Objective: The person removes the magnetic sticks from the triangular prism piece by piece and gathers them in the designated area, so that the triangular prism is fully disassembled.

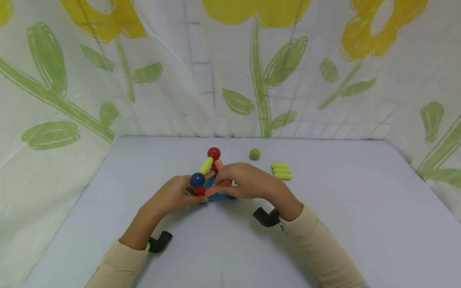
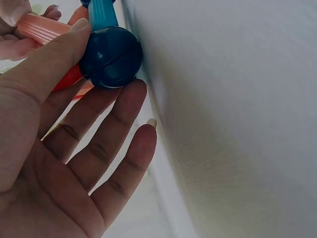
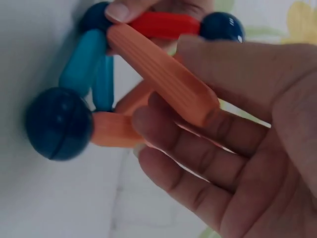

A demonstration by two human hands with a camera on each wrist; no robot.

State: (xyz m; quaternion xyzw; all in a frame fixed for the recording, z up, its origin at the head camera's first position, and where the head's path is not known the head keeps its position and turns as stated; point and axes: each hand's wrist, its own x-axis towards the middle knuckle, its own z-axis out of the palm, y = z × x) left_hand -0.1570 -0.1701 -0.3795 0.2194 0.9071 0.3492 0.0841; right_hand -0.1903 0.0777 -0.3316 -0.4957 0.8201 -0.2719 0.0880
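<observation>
In the head view, the right hand is covering the right side of the structure, and the left hand is hiding part of its left corner. Above it, a yellow flower is running off the top edge; below it, both sleeves are leaving the picture. In the right wrist view, the left thumb is covering part of the structure's dark blue ball, concealing whether the orange rod is touching it.
</observation>
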